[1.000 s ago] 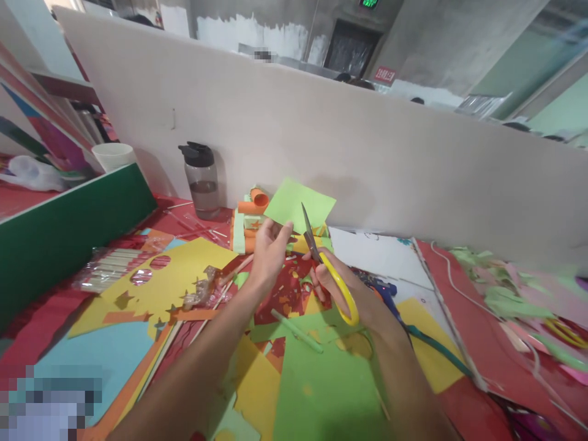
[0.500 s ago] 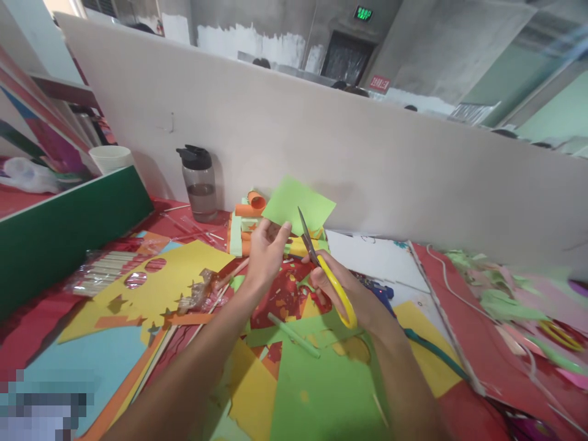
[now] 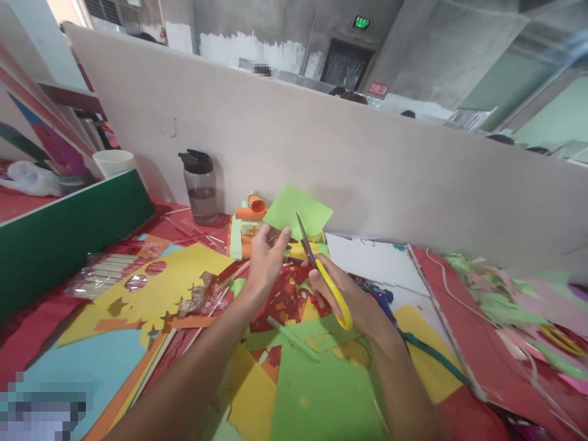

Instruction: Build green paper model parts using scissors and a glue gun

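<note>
A light green sheet of paper [image 3: 297, 208] is pinched between the thumb and fingers of my left hand [image 3: 267, 254], held up off the table. My right hand [image 3: 342, 291] grips yellow-handled scissors [image 3: 331, 285], their blades pointing up and left at the sheet's lower edge. Whether the blades are parted cannot be made out clearly. Behind the sheet stands a paper model [image 3: 248, 229] of orange rolls and pale green and yellow pieces, partly covered by the sheet and my left hand. Below my hands lie a larger green sheet [image 3: 326, 392] and a green pen-like stick [image 3: 294, 339].
A water bottle [image 3: 201, 190] stands against the white partition [image 3: 367, 165]. Left are a yellow sheet with cut-outs [image 3: 179, 269], wrapped sticks [image 3: 108, 272] and a green divider [image 3: 68, 226]. A blue glue gun [image 3: 381, 297] lies right, near paper scraps [image 3: 509, 300] and a white cord [image 3: 448, 288].
The view has shifted slightly. My hands, the green sheet and the scissors keep nearly the same pose, with the blade tips a touch nearer the sheet's middle.
</note>
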{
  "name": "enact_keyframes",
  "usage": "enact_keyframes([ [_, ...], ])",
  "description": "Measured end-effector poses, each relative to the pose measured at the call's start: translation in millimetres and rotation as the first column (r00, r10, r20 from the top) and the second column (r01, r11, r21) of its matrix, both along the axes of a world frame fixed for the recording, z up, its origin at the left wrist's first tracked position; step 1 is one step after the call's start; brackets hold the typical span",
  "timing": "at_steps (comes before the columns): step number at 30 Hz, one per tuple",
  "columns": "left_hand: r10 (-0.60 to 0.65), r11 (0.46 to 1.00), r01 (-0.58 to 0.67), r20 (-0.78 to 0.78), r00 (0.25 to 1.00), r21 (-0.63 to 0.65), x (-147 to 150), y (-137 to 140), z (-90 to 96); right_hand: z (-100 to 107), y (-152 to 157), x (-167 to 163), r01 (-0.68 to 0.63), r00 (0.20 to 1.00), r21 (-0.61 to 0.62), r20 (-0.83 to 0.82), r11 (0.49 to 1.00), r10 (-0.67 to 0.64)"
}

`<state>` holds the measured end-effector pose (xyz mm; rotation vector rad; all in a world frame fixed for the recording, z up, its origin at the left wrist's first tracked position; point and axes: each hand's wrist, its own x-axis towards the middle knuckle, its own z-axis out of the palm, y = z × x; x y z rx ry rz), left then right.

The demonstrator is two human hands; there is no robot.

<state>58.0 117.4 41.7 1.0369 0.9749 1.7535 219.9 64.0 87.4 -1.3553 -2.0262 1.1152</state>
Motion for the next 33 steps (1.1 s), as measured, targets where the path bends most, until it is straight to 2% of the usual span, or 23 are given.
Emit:
enact_keyframes([
  [6, -0.007, 1.0, 0.007, 0.017, 1.0, -0.024, 0.3, -0.8, 0.3, -2.5, 0.7, 0.2, 0.008, 1.0, -0.031, -0.021, 0.999, -0.009],
  [14, 0.003, 0.999, -0.001, 0.039, 0.999, -0.049, 0.2, -1.6, 3.5, -1.6, 2.7, -2.0, 0.008, 1.0, 0.015, -0.021, 1.0, -0.007],
  [20, 0.006, 0.996, -0.001, 0.054, 0.998, -0.091, 0.0, -1.1, 3.3, -0.6, 4.1, -1.6, -0.005, 1.0, -0.015, -0.011, 1.0, 0.004],
  [33, -0.029, 0.993, 0.05, 0.185, 0.982, -0.108, 2.9, -3.6, 6.3, -7.1, 5.3, -1.2, 0.001, 0.997, -0.024, -0.071, 1.0, -0.003],
])
